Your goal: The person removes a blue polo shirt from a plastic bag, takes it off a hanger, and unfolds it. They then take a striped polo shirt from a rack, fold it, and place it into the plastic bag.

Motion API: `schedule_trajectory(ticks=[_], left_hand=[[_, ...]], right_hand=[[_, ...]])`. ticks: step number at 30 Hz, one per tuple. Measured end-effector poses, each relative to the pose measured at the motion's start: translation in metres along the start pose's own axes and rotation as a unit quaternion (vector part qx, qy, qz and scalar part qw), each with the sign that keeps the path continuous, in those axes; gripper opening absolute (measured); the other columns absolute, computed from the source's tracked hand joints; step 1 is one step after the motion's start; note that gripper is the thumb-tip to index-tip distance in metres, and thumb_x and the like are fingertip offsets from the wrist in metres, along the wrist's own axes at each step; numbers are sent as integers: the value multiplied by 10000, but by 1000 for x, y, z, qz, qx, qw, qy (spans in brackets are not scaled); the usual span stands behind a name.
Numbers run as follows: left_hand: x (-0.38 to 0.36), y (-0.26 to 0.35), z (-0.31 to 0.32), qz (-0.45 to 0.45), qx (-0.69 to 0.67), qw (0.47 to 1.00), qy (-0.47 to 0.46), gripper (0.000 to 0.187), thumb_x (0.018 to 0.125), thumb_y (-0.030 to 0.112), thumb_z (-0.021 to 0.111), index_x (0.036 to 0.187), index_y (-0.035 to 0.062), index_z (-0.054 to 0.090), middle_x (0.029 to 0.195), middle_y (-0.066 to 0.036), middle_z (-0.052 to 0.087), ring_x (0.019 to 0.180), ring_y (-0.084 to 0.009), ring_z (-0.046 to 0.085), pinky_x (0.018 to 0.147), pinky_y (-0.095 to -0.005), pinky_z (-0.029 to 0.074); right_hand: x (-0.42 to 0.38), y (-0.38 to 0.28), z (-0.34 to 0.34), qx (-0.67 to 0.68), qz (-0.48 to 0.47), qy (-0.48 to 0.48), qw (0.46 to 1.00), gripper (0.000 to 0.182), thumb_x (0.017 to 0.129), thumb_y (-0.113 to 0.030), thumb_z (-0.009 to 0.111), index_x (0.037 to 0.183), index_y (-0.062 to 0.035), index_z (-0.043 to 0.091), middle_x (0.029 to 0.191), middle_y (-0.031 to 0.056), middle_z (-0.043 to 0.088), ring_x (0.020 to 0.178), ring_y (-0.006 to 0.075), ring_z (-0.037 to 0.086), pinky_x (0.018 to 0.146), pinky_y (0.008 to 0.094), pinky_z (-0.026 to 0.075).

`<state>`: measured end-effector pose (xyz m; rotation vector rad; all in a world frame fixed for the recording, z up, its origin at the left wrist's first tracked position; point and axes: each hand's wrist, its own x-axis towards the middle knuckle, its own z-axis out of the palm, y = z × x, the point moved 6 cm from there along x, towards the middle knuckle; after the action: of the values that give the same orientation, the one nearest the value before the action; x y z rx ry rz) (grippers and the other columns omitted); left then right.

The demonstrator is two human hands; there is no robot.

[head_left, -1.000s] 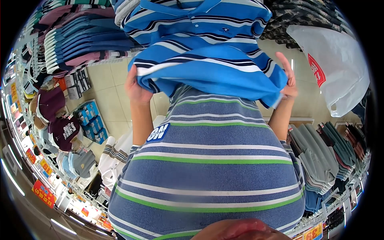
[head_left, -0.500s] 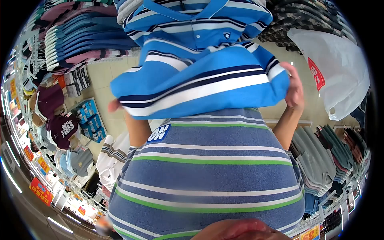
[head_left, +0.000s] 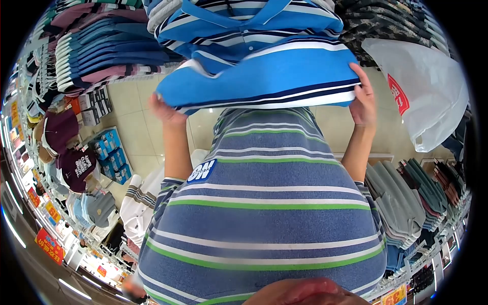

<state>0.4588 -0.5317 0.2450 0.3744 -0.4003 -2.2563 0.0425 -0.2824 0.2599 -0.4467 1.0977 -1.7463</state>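
We hold a blue striped polo shirt (head_left: 274, 76) spread between our hands, the left hand (head_left: 169, 111) pinching one side of its lower part and the right hand (head_left: 364, 104) the other, with the collar (head_left: 241, 21) at the far end. Below is our own striped top (head_left: 269, 226). A white plastic bag (head_left: 427, 96) is to our right, near dark patterned garments (head_left: 389, 23); blue garments (head_left: 109, 46) hang in a row to our left

Polo shirt (head_left: 284, 71) out before the torso (head_left: 269, 223)
The left hand (head_left: 169, 111) is at its left edge, the right hand (head_left: 363, 99) at its right. Hanging shirts (head_left: 109, 48) sit ahead to the left, boxes (head_left: 109, 152) farther back; to the right, a plastic bag (head_left: 439, 96) sits ahead of hanging garments (head_left: 394, 198).
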Motion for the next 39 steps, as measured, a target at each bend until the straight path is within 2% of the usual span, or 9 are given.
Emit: schedule_trajectory(ticks=[2, 3, 11, 16, 19, 26, 29, 34, 39], left_hand=[[-5, -15, -20, -80, -20, 986, 147, 708, 870, 522, 582, 1335, -9, 532, 1351, -198, 570, 1256, -388, 529, 1091, -540, 384], [-5, -19, -31, -46, 47, 972, 227, 592, 913, 396, 582, 1343, -6, 522, 1363, -200, 564, 1281, -390, 512, 1115, -541, 357], [-5, 2, -25, 33, 57, 975, 213, 482, 815, 60, 600, 1289, -6, 552, 1300, -188, 602, 1246, -369, 544, 1111, -536, 379], [-25, 16, -45, 37, 66, 972, 224, 447, 813, 53, 588, 1252, -30, 565, 1241, -206, 631, 1192, -390, 580, 1090, -547, 402], [-25, 2, -32, -32, 5, 995, 96, 461, 862, 122, 562, 1278, -74, 528, 1272, -254, 602, 1202, -410, 571, 1092, -538, 399], [-38, -35, -52, -159, 10, 971, 179, 487, 968, 247, 534, 1336, -68, 489, 1286, -217, 608, 1175, -364, 602, 1031, -483, 470], [-32, -49, -79, -199, 97, 941, 255, 334, 962, 176, 577, 1225, -28, 548, 1135, -157, 672, 1030, -278, 664, 920, -416, 531], [-10, -41, -71, -180, 187, 940, 221, 299, 909, 29, 595, 1203, -1, 547, 1106, -124, 680, 1037, -236, 653, 945, -377, 506], [-9, -4, -58, -112, 123, 976, 140, 472, 830, 36, 513, 1293, -53, 505, 1297, -177, 602, 1206, -323, 574, 1087, -494, 400]], right_hand=[[2, 11, -1, -64, 45, 22, 997, 501, 903, -25, 652, 1383, 13, 515, 1212, 64, 637, 1057, 125, 607, 921, 282, 461], [4, 14, -3, -80, 56, 11, 995, 476, 899, -18, 664, 1358, 11, 541, 1148, 56, 663, 1017, 97, 609, 899, 259, 458], [-2, 16, -47, -97, 10, 129, 987, 242, 859, 35, 669, 1096, -12, 690, 989, 46, 681, 911, 130, 617, 849, 261, 457], [-16, 32, -78, -27, -15, 92, 995, 172, 804, 114, 633, 910, -7, 692, 919, 45, 673, 883, 153, 602, 872, 266, 435], [-20, 39, -63, 11, 14, 68, 998, 181, 771, 108, 637, 903, -12, 670, 922, 49, 660, 885, 158, 583, 897, 275, 418], [-18, 62, -19, -33, 176, 2, 984, 503, 868, -173, 648, 1338, -32, 535, 1230, 100, 600, 1104, 180, 597, 928, 281, 470], [-18, 84, -14, -143, 247, 132, 949, 666, 923, -333, 668, 1440, 14, 431, 1315, 148, 568, 1132, 197, 596, 986, 293, 450], [-2, 113, -39, -107, 218, 151, 958, 645, 928, -287, 698, 1427, 25, 434, 1294, 148, 595, 1133, 190, 598, 1002, 300, 438], [6, 78, -30, -19, 129, 105, 986, 468, 955, -214, 660, 1340, 2, 505, 1177, 90, 660, 1049, 180, 642, 954, 354, 489]])
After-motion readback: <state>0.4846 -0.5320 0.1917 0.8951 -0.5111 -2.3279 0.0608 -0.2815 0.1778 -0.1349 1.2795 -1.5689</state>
